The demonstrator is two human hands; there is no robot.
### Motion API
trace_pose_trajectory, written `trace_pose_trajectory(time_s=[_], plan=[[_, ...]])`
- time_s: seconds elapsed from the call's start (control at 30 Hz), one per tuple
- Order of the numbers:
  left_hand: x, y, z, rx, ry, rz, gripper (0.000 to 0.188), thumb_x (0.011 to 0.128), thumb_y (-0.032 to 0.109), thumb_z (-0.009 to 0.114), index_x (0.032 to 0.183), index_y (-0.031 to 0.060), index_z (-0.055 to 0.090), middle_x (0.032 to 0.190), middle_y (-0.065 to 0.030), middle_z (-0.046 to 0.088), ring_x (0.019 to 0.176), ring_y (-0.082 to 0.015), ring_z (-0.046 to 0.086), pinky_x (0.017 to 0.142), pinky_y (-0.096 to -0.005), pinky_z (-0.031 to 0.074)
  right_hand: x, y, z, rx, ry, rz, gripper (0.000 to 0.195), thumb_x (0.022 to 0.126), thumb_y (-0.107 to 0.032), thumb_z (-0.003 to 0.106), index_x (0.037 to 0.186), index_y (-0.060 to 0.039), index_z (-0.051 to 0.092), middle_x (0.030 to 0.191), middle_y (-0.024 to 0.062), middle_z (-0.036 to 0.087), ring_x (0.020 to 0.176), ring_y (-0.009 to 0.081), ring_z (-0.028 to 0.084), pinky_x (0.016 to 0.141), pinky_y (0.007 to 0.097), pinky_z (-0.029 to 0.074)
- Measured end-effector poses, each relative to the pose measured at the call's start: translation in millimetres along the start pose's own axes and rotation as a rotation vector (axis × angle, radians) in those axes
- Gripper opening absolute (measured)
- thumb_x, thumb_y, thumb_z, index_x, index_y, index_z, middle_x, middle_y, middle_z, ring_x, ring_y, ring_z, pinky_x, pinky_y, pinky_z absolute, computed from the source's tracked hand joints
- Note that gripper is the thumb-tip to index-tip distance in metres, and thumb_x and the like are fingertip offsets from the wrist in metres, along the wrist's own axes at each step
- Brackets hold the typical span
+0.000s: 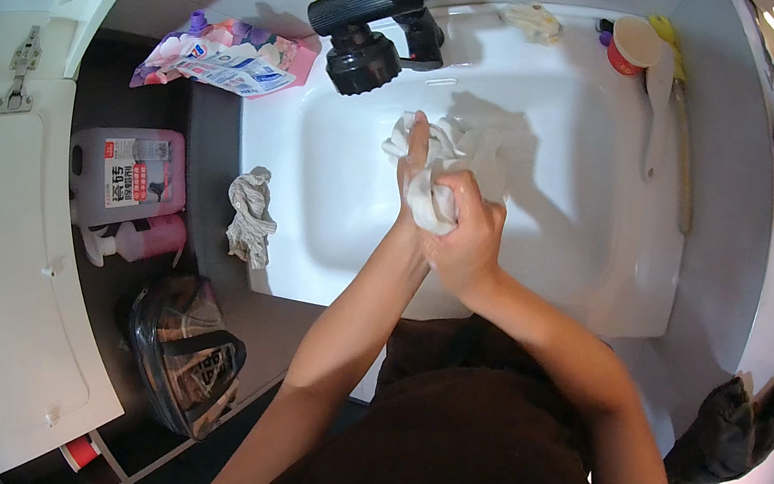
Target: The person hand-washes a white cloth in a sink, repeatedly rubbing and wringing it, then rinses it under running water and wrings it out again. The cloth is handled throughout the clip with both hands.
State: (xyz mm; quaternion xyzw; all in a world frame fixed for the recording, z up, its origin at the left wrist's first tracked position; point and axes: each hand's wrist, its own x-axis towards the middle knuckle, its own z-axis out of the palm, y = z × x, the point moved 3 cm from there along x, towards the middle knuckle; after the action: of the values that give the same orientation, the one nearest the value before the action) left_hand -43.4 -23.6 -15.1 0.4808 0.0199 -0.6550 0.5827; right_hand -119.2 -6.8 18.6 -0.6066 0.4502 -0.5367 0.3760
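Over the white sink (565, 270), both my hands are on a wet white cloth (432, 205). My right hand (473, 237) is clenched around one bunched part, pressed against my left hand. A folded part of the cloth spreads past my left hand (415, 151), whose fingers are mostly hidden by the fabric. Beyond the hands, a black pull-out faucet (373, 19) juts over the sink's far side. The hands cast a shadow on the basin to their right.
Left of the basin lies a crumpled striped rag (251, 214), with a floral refill pouch (226, 57) behind it. A pink jug (127, 178), a spray bottle (145, 236) and a clear bag (190, 355) stand farther left. A paper cup (632, 45) and white-handled brush (655, 110) sit back right.
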Motion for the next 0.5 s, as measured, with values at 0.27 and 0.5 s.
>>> trace_pose_trajectory(time_s=[0.27, 0.5], plan=[[-6.0, -14.3, 24.5, 0.053, 0.119, 0.019, 0.041, 0.095, 0.044, 0.039, 0.112, 0.0104, 0.054, 0.102, -0.006, 0.061, 0.092, -0.0199, 0.06, 0.08, -0.0359, 0.049, 56.6, 57.9, -7.6, -0.319, 0.044, 0.176, 0.031, 0.069, -0.023, 0.071, 0.089, -0.0104, 0.052, 0.064, 0.0148, 0.06, 0.06, 0.0391, 0.059, 0.054, 0.0475, 0.045], [11.1, -8.9, -5.0, -0.024, -0.139, -0.047, 0.038, 0.091, 0.046, 0.047, 0.088, 0.0106, 0.057, 0.071, -0.0048, 0.057, 0.067, -0.0174, 0.057, 0.064, -0.0327, 0.048, 4.4, 19.5, -4.9, -0.134, -0.005, 0.041, 0.028, 0.072, -0.024, 0.069, 0.086, -0.0083, 0.051, 0.059, 0.0134, 0.058, 0.056, 0.0365, 0.059, 0.05, 0.0443, 0.044]])
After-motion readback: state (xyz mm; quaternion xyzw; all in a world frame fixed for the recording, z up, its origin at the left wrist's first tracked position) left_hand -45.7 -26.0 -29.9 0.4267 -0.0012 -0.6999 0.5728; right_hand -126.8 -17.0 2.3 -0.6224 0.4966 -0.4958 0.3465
